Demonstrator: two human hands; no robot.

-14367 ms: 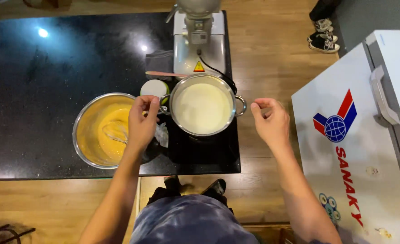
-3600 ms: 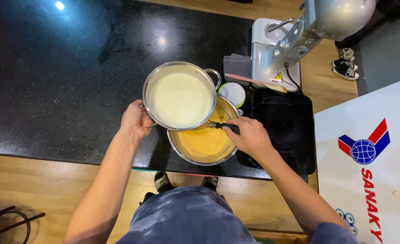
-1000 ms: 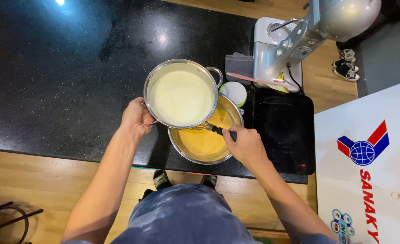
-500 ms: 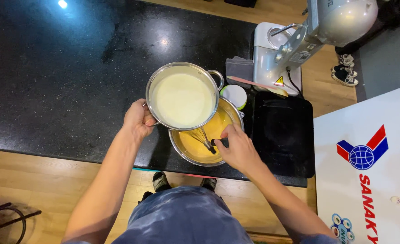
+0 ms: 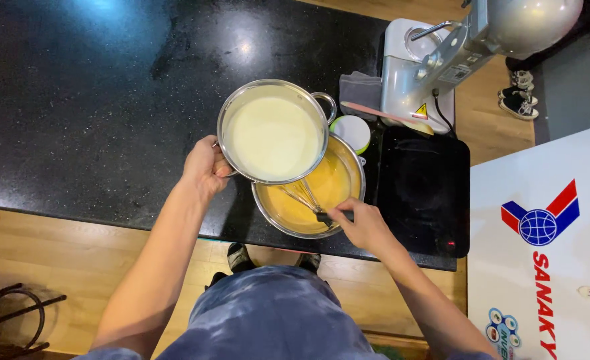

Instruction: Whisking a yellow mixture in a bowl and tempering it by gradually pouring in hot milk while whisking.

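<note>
The pot (image 5: 273,137) was gripped by its handle in the left hand (image 5: 205,168), held over the bowl (image 5: 321,197). The whisk (image 5: 308,202) was grasped in the right hand (image 5: 365,223), its wires in the batter.

Left arm extended forward, left hand (image 5: 205,168) closed in a grip with fingers curled under, right forearm angled in from the lower right, right hand (image 5: 365,223) pinched shut, knuckles turned upward

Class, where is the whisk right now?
In the head view, the whisk sits in the yellow-batter bowl, held by the right hand, just below the milk pot.
</note>
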